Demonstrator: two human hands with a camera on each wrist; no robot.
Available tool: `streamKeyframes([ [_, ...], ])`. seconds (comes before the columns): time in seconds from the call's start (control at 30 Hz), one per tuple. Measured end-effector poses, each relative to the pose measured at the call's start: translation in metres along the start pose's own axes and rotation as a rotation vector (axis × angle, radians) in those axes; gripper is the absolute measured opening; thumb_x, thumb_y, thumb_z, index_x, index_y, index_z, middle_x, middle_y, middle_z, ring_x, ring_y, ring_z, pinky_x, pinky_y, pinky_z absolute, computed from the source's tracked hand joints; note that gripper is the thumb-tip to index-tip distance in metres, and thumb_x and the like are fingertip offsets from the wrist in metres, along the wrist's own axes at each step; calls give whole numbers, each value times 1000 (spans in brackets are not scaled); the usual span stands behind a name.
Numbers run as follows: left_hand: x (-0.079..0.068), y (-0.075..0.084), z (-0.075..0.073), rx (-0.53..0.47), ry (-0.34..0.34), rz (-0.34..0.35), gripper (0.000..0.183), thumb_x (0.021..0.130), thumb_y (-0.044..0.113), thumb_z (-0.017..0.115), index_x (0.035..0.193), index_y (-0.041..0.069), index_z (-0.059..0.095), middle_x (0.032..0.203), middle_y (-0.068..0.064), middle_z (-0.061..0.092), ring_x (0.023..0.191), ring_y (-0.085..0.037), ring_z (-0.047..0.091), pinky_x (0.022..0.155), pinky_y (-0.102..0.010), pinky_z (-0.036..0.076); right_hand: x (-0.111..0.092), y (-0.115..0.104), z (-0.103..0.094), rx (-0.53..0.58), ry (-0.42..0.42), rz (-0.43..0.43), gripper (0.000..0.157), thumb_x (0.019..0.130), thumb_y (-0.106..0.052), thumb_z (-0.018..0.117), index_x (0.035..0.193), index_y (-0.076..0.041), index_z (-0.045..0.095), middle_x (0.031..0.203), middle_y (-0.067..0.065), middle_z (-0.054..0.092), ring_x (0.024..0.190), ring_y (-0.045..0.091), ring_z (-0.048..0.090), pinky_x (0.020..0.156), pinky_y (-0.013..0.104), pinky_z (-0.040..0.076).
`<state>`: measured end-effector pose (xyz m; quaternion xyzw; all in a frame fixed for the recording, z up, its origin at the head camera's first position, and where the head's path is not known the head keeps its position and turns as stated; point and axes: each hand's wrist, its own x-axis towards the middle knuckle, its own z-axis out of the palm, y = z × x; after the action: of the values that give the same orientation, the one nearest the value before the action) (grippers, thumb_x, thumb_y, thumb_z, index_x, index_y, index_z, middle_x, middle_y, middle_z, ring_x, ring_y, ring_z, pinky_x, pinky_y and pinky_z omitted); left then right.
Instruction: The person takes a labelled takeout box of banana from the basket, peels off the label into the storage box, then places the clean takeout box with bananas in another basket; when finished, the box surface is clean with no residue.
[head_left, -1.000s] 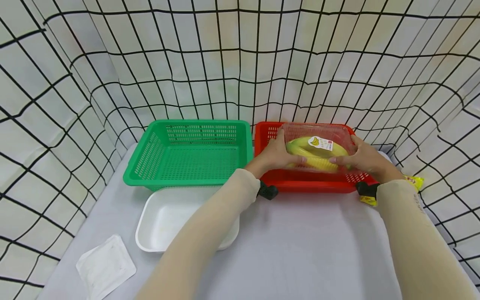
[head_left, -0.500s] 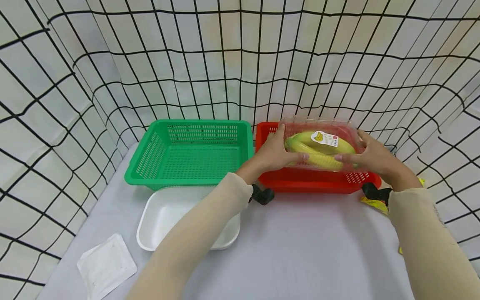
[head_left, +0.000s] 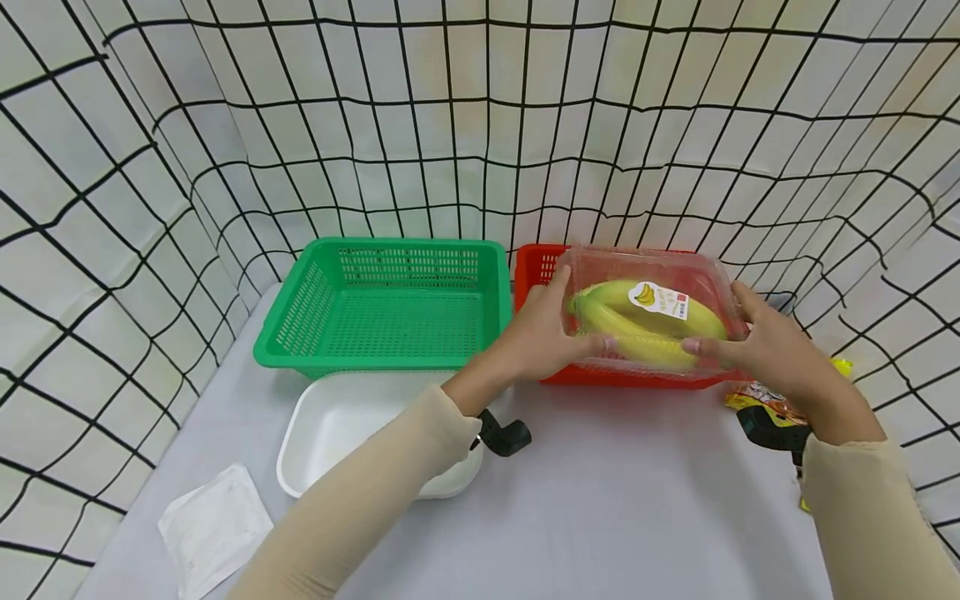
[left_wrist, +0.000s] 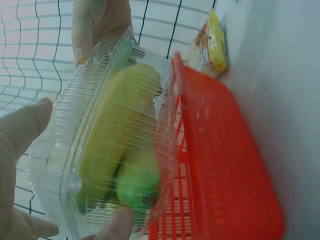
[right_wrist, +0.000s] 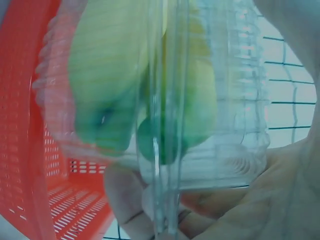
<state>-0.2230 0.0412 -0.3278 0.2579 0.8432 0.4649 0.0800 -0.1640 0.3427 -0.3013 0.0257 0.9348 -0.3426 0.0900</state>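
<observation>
A clear plastic clamshell box holds yellow-green bananas and carries a white label with a banana picture. It is held over the red basket, overlapping most of it in the head view. My left hand grips the box's left end, thumb along the front. At the opposite end, my right hand holds it the same way. In the left wrist view the bananas show through the ribbed plastic beside the basket wall. The right wrist view shows fingers curled under the box's end.
A green basket stands left of the red one. In front of it sits a white tray, partly behind my left sleeve. A white packet lies at front left, a yellow snack bag at right. Black netting surrounds the table.
Both hands have brought the banana box up and toward me, slightly to the right. It now covers more of the red basket's front. The right hand has shifted right and nearer.
</observation>
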Motion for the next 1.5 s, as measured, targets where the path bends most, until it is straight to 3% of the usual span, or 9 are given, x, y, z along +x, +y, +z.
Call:
streamKeyframes([
  [0.07, -7, -1, 2, -16, 7, 34, 113, 87, 47, 79, 169, 14, 8, 106, -8, 54, 80, -17, 54, 61, -28, 52, -8, 0, 3, 1, 14, -19, 123, 90, -59, 75, 167, -19, -12, 161, 30, 31, 134, 49, 40, 97, 62, 54],
  [0.13, -14, -2, 5, -36, 17, 48, 114, 85, 48, 81, 169, 14, 12, 105, -7, 55, 83, -17, 55, 61, -26, 52, -15, 0, 6, 12, 27, -41, 122, 90, -55, 77, 168, -20, -9, 159, 30, 33, 131, 50, 43, 93, 60, 57],
  [0.2, -23, -1, 7, -40, 28, 49, 115, 84, 51, 81, 169, 15, 14, 113, -6, 55, 100, -16, 52, 66, -28, 55, -22, 0, 9, -8, 48, -50, 122, 89, -55, 78, 168, -20, -8, 159, 32, 34, 132, 52, 42, 91, 61, 58],
  [0.3, -38, 2, 11, -47, 33, 29, 117, 81, 53, 83, 169, 17, 14, 134, -1, 49, 122, -14, 44, 79, -31, 58, -35, 1, 15, 19, 68, -79, 114, 89, -49, 80, 170, -23, 3, 149, 30, 44, 125, 50, 50, 81, 51, 62],
  [0.43, -59, 5, 15, -59, 26, 9, 116, 81, 53, 83, 169, 21, 15, 146, -1, 46, 131, -14, 42, 89, -36, 57, -52, 4, 21, 33, 79, -99, 106, 90, -42, 81, 169, -26, 12, 142, 27, 50, 118, 47, 54, 74, 43, 62],
  [0.7, -93, 4, 24, -115, 8, -17, 116, 82, 52, 81, 169, 24, 10, 157, 1, 37, 136, -11, 38, 96, -34, 54, -76, 7, 35, -20, 106, -87, 123, 86, -40, 86, 169, -17, -2, 156, 34, 34, 120, 51, 48, 72, 35, 61],
  [0.97, -119, 2, 31, -172, -25, -51, 114, 83, 51, 82, 169, 26, 10, 161, 6, 31, 135, -12, 41, 105, -38, 49, -97, 13, 55, 42, 61, 41, 124, 87, -44, 84, 168, -19, -7, 153, 37, 27, 117, 56, 46, 72, 51, 63],
  [1.3, -145, -6, 43, -162, -33, -76, 114, 84, 56, 80, 168, 32, 7, 161, 0, 33, 132, -17, 47, 104, -43, 48, -109, 16, 71, 15, 13, 187, 130, 85, -52, 84, 167, -18, -10, 143, 37, 43, 112, 48, 57, 72, 45, 64],
  [1.5, -155, -13, 49, -146, -38, -106, 113, 85, 58, 79, 168, 33, 7, 159, 1, 35, 131, -17, 48, 106, -43, 46, -115, 20, 81, 18, -18, 224, 130, 86, -55, 81, 167, -17, -13, 145, 37, 44, 115, 44, 58, 74, 43, 62],
])
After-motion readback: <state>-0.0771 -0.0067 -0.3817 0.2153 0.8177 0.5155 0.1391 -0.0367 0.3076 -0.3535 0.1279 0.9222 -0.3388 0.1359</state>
